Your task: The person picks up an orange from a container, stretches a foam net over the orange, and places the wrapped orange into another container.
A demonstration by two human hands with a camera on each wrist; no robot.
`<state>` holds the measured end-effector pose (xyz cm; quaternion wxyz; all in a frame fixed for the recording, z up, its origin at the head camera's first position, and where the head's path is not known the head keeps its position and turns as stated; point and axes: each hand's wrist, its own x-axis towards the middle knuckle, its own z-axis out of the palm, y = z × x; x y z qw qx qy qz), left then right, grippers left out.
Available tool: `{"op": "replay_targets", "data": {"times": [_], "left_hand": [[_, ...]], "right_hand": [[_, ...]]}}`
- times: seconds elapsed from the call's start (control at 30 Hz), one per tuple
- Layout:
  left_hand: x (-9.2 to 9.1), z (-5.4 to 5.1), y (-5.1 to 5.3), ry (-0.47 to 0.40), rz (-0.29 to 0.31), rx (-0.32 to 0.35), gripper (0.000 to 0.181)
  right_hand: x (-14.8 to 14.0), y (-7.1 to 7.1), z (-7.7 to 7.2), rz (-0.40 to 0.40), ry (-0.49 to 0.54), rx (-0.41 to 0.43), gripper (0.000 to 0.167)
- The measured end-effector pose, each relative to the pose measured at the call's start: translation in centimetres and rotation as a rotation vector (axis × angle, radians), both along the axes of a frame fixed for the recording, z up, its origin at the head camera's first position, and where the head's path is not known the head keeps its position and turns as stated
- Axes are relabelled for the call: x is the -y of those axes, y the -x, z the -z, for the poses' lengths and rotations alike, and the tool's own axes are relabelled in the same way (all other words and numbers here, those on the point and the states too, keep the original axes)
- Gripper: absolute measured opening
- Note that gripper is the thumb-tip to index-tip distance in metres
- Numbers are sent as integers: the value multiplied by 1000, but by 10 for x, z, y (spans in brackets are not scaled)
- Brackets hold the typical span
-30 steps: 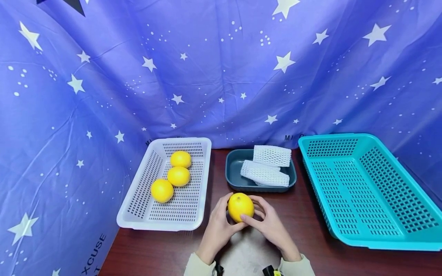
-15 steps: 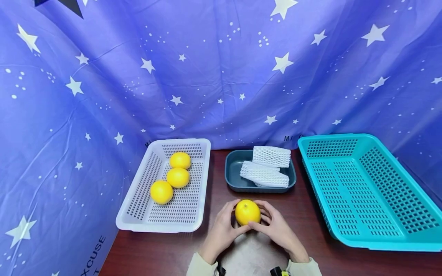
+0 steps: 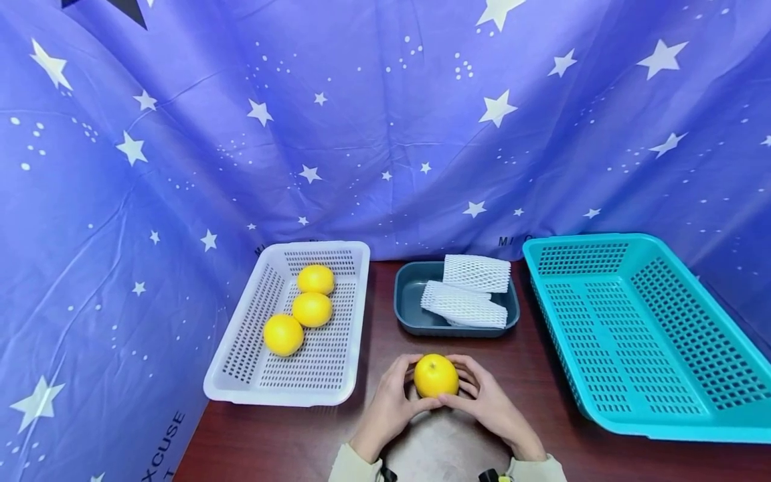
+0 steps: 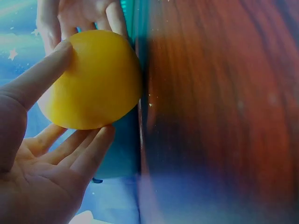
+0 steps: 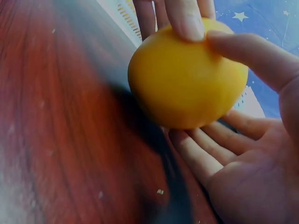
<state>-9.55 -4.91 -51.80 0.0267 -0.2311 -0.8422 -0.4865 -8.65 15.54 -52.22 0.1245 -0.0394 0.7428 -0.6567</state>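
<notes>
1. The fruit (image 3: 436, 376), yellow, is held over the near part of the counter (image 3: 382, 328), in front of the tray.
2. Both hands grasp it: left hand (image 3: 388, 405) and right hand (image 3: 490, 410) on opposite sides, thumbs toward the person.
3. The dark tray (image 3: 414, 294) holds white foam nets (image 3: 476, 273).
4. Left, the white basket (image 3: 280, 395) contains three more fruits (image 3: 312, 309).
5. Right lies the teal basket (image 3: 693, 428).
6. Behind, the starry blue cloth (image 3: 361, 127) reads "MI" and, at lower left, "XCUSE"; other letters are partly hidden.
</notes>
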Motion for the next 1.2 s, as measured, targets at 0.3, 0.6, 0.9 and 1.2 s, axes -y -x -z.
{"op": "replay_targets", "data": {"times": [0.3,0.6,0.9,1.2], "left_hand": [[-1,-3,-3,36,9,58,64],[-2,-3,-3,57,16,53,66],[-3,-2,-2,43,13,72,67],[-3,0,-3,69,4,-4,75]], "right_hand": [[-6,-2,4,-34,-18,-18,70],[-9,-3,6,-44,-17,-29,70],[-11,-2,6,-47,-33,-14,71],[-11,-2,3,-47,-78,-37,70]]}}
